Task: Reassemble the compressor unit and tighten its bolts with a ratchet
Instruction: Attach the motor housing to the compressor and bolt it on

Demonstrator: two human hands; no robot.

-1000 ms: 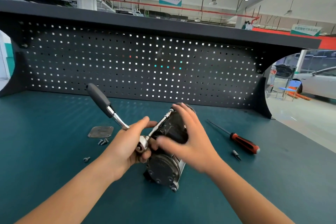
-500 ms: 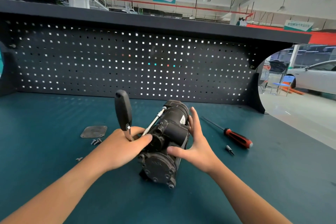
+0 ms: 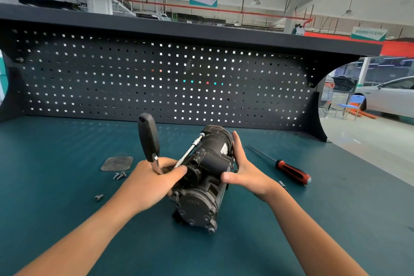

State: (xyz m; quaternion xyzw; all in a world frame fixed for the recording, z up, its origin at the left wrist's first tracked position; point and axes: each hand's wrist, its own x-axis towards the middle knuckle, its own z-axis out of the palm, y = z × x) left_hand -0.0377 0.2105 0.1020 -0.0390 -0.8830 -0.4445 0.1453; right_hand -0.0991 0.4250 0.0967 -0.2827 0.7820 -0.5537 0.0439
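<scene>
The dark grey compressor unit (image 3: 206, 175) lies on its side on the teal bench, its round bolted end cover facing me. My left hand (image 3: 152, 184) grips the head of the ratchet (image 3: 149, 139), whose black handle stands almost upright. A long silver extension (image 3: 190, 150) runs from the ratchet head along the compressor's upper left side to a bolt at the far end. My right hand (image 3: 244, 168) presses against the compressor's right side, fingers straight and thumb on the near edge of the body.
A flat grey cover plate (image 3: 117, 163) lies left of the unit with two loose bolts (image 3: 119, 175) beside it and another bolt (image 3: 98, 197) nearer me. A red-handled screwdriver (image 3: 289, 169) and a small bit (image 3: 282, 185) lie to the right. A black pegboard (image 3: 156, 80) closes the back.
The ratchet handle has swung from leaning left to nearly upright. My right hand has come off the top of the compressor and now braces its right side.
</scene>
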